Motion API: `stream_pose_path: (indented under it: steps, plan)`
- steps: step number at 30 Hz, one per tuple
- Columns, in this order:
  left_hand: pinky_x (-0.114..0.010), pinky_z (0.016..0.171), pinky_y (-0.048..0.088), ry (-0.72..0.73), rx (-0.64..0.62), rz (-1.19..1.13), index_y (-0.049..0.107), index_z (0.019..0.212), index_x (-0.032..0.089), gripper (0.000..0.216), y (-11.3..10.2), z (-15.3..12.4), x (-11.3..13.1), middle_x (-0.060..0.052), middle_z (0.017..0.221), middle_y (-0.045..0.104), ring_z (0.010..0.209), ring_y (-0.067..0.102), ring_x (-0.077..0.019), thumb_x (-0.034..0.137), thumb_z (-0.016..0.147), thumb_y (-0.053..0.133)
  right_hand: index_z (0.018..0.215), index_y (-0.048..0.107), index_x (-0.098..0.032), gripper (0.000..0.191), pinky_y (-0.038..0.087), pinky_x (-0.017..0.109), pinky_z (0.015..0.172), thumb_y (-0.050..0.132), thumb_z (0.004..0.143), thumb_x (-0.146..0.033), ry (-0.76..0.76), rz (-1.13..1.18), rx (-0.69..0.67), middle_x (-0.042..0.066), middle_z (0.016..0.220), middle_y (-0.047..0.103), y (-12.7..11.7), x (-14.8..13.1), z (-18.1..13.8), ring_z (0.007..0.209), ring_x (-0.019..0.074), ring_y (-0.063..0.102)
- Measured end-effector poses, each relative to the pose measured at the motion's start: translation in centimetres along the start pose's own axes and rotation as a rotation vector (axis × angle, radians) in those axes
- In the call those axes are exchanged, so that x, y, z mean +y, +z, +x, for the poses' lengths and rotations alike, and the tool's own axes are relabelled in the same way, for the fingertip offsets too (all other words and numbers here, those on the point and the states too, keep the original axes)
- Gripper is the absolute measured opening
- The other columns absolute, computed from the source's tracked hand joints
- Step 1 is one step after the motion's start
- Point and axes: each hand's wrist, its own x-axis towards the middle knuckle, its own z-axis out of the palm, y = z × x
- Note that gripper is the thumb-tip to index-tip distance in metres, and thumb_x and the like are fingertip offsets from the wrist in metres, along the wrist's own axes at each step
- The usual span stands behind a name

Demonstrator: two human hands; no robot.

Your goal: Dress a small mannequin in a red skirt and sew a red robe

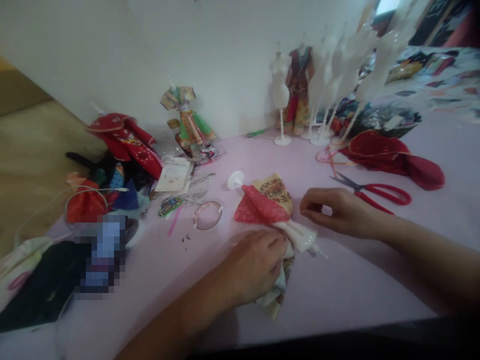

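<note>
A small white mannequin (305,239) lies on its side on the pink-purple tabletop, its round base (235,179) pointing to the far left. It wears a doll dress with a red skirt (258,206) and cream, brown-patterned cloth (275,189) spreading out on both sides. My left hand (258,262) is closed on the cloth at the dress's near side, fingertips hidden in its folds. To the right of the mannequin, my right hand (341,212) hovers with thumb and fingers pinched; anything between them is too small to make out. Scissors (375,190) with red handles lie beyond it.
Several bare mannequins (280,95) stand at the back right beside a dressed one (299,92). A red garment (390,155) lies below them. On the left are a tape ring (207,215), a green doll outfit (185,117), a red robe (123,142), fabric scraps and a blurred-out device (104,255).
</note>
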Motion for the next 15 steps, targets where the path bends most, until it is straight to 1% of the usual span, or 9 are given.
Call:
stream_pose_path:
  steps: [3, 6, 8, 10, 12, 13, 15]
  plan:
    - [-0.045, 0.102, 0.047, 0.004, 0.016, -0.005, 0.057, 0.104, 0.018, 0.014, -0.1, 0.0, 0.0, -0.011, 0.118, 0.065, 0.114, 0.058, -0.0269, 0.018, 0.090, 0.054, 0.080, 0.064, -0.020, 0.016, 0.040, 0.027, 0.058, 0.056, 0.092, -0.027, 0.098, -0.048, 0.029, -0.001, 0.069, 0.060, 0.4, 1.1, 0.4, 0.060, 0.0128, 0.051]
    - [-0.044, 0.098, 0.049, -0.025, 0.039, -0.020, 0.055, 0.100, 0.018, 0.016, 0.1, 0.0, 0.1, -0.011, 0.117, 0.064, 0.111, 0.057, -0.0272, 0.027, 0.089, 0.062, 0.090, 0.069, -0.021, 0.015, 0.040, 0.026, 0.057, 0.059, 0.090, -0.033, 0.177, 0.002, 0.016, -0.001, 0.069, 0.062, 1.1, 1.5, 0.6, 0.059, 0.0129, 0.054]
    - [-0.042, 0.093, 0.050, -0.058, 0.058, -0.030, 0.054, 0.096, 0.018, 0.013, 0.3, 0.1, 0.2, -0.009, 0.112, 0.064, 0.105, 0.058, -0.0252, 0.023, 0.088, 0.062, 0.096, 0.071, -0.022, 0.017, 0.041, 0.025, 0.057, 0.061, 0.090, -0.034, 0.209, 0.045, -0.001, -0.002, 0.070, 0.064, 1.5, 1.4, 0.7, 0.059, 0.0125, 0.055]
    - [-0.037, 0.086, 0.051, -0.084, 0.081, -0.036, 0.053, 0.092, 0.019, 0.009, 0.6, 0.2, 0.1, -0.007, 0.104, 0.065, 0.098, 0.059, -0.0215, 0.012, 0.087, 0.056, 0.096, 0.072, -0.021, 0.017, 0.041, 0.025, 0.058, 0.061, 0.089, -0.032, 0.224, 0.055, -0.023, -0.001, 0.073, 0.065, 1.6, 1.1, 0.8, 0.061, 0.0119, 0.056]
    - [-0.033, 0.080, 0.051, -0.093, 0.093, -0.005, 0.053, 0.089, 0.019, 0.015, 0.6, 0.2, -0.1, -0.004, 0.097, 0.065, 0.091, 0.059, -0.0186, 0.004, 0.086, 0.049, 0.095, 0.072, -0.021, 0.017, 0.041, 0.025, 0.060, 0.060, 0.089, -0.031, 0.240, 0.046, -0.042, 0.000, 0.075, 0.067, 1.6, 1.0, 0.8, 0.062, 0.0118, 0.056]
    - [-0.033, 0.079, 0.051, -0.095, 0.098, 0.046, 0.054, 0.089, 0.018, 0.016, 0.5, 0.2, -0.3, -0.004, 0.095, 0.065, 0.088, 0.059, -0.0183, 0.004, 0.087, 0.047, 0.095, 0.072, -0.020, 0.017, 0.041, 0.025, 0.061, 0.060, 0.089, -0.031, 0.247, 0.043, -0.049, 0.000, 0.075, 0.067, 1.6, 1.0, 0.8, 0.063, 0.0119, 0.057]
    - [-0.036, 0.077, 0.050, -0.073, 0.108, 0.215, 0.058, 0.092, 0.018, 0.014, 0.0, 0.0, -0.7, -0.004, 0.092, 0.065, 0.086, 0.059, -0.0203, 0.008, 0.091, 0.047, 0.095, 0.072, -0.021, 0.018, 0.042, 0.025, 0.062, 0.059, 0.090, -0.031, 0.251, 0.045, -0.059, 0.000, 0.075, 0.068, 1.5, 1.0, 0.8, 0.063, 0.0121, 0.057]
